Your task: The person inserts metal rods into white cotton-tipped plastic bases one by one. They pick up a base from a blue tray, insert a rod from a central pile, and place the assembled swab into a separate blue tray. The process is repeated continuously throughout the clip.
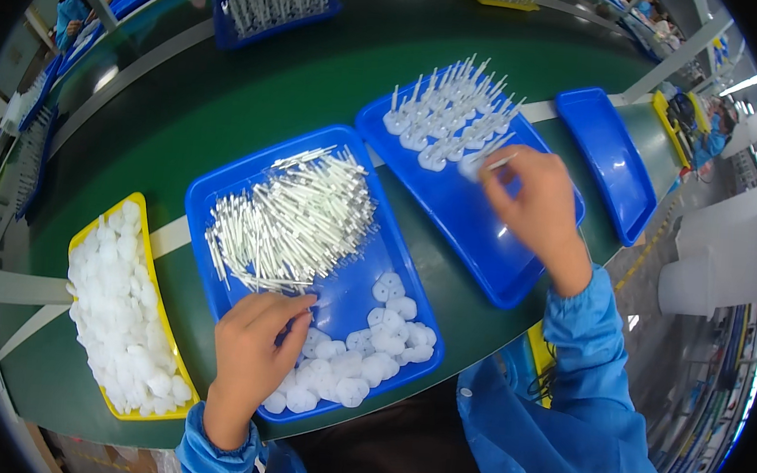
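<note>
Blue sleeves, slim white rods, translucent discs

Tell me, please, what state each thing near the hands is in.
Left hand: fingertips close together, grip unclear
Right hand: pinching a thin white stick
Loose sticks: heaped
White discs: loosely piled
Middle blue tray: partly filled
Discs with sticks: in rows, sticks up
Blue tray under right hand: partly filled
Yellow tray: heaped with white pieces

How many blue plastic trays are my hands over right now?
2: your left hand is over a blue plastic tray of loose pale sticks, your right hand over another tray with upright sticks. Other blue trays lie elsewhere; some may be hidden.
</note>
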A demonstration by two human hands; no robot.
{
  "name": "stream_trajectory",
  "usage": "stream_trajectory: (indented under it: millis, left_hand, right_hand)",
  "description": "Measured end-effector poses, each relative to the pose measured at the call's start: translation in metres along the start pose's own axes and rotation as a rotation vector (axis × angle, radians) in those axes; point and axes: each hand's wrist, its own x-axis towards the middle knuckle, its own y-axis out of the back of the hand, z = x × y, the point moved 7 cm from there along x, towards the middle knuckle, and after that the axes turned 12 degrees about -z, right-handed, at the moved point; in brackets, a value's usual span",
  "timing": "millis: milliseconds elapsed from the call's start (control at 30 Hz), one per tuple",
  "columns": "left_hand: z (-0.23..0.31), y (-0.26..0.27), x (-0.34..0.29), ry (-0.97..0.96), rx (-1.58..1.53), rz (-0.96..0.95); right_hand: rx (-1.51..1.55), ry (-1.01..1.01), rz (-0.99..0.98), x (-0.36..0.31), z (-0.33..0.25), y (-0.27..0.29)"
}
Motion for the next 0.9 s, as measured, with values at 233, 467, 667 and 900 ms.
stream_trajectory:
  millis: [233,467,667,900]
  left_hand:
    - [0.003,0.001,0.005,0.033,-0.016,0.017]
    - [0.003,0.002,0.005,-0.005,0.042,-0.024]
    - [0.014,0.008,-0.012,-0.004,0.025,-0.395]
    - [0.010,0.008,-0.005,0.034,0.008,-0.425]
  right_hand:
    - [-0.246,-0.450,-0.052,-0.024,0.098,0.010]
    - [-0.275,-0.183,0.016,-0.021,0.089,0.005]
    - [-0.047,0.170,-0.076,-0.020,-0.026,-0.001]
    - [-0.139,0.418,-0.137,0.063,-0.131,-0.074]
